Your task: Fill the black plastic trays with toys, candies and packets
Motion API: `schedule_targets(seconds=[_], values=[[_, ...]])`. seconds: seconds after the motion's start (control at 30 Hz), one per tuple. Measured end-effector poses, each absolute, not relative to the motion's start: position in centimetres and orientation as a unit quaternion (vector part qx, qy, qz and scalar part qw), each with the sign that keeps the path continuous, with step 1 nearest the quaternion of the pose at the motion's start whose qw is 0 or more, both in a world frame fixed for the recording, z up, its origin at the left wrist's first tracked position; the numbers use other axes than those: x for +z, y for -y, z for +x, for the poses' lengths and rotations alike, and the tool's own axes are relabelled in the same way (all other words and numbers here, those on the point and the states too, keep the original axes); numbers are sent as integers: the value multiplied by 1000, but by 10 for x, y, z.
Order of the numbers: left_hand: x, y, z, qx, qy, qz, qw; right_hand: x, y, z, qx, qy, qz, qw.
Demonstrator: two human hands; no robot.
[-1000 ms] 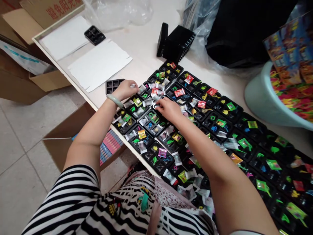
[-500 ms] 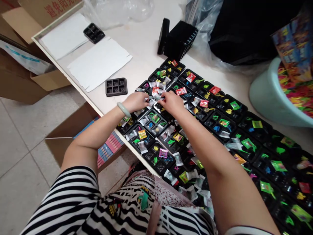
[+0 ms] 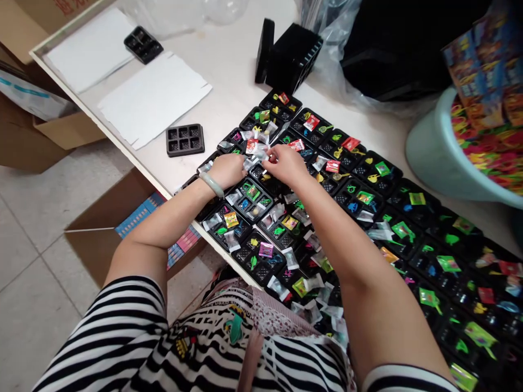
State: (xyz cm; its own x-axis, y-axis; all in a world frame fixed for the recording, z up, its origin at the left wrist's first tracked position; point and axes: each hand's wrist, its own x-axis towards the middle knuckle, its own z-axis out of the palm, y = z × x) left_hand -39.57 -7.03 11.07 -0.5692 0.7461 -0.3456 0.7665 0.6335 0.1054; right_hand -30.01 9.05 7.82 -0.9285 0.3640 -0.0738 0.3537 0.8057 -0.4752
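Observation:
My left hand [image 3: 229, 170], with a pale green bangle [image 3: 211, 185] on the wrist, is closed at a small clear packet [image 3: 250, 162] over the black trays. Close to its right, my right hand [image 3: 285, 165] has its thumb and fingers pinched together above a tray; what lies between them is too small to make out. Beneath and around both hands are black compartment trays [image 3: 248, 200] with small colourful plastic pieces, clear packets and bright sachets. A red sachet [image 3: 251, 146] lies just beyond my hands.
An empty black tray [image 3: 184, 140] lies left of the filled ones, near white sheets [image 3: 155, 100]. Stacked black trays [image 3: 292, 57] stand at the back. A pale blue tub [image 3: 433, 147] of colourful pieces is at the right, an open carton [image 3: 98, 234] below the table's left edge.
The view has shifted, so the table and trays appear slightly further left and higher. Both hands stay close together over the same trays, the fingers slightly moved.

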Motion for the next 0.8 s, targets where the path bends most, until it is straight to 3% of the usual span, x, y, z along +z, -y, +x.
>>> schedule_targets(seconds=[0.1, 0.37, 0.67, 0.8], values=[[112, 67, -394, -29, -886, 425, 184, 91, -102, -275, 248, 961, -124, -2], [112, 64, -387, -34, -893, 416, 169, 102, -110, -238, 128, 978, -59, -154], [122, 51, -384, 14, -892, 419, 167, 98, -111, -212, 217, 970, -84, -71], [115, 41, -380, 27, -884, 435, 167, 100, -94, -187, 212, 969, -25, -121]])
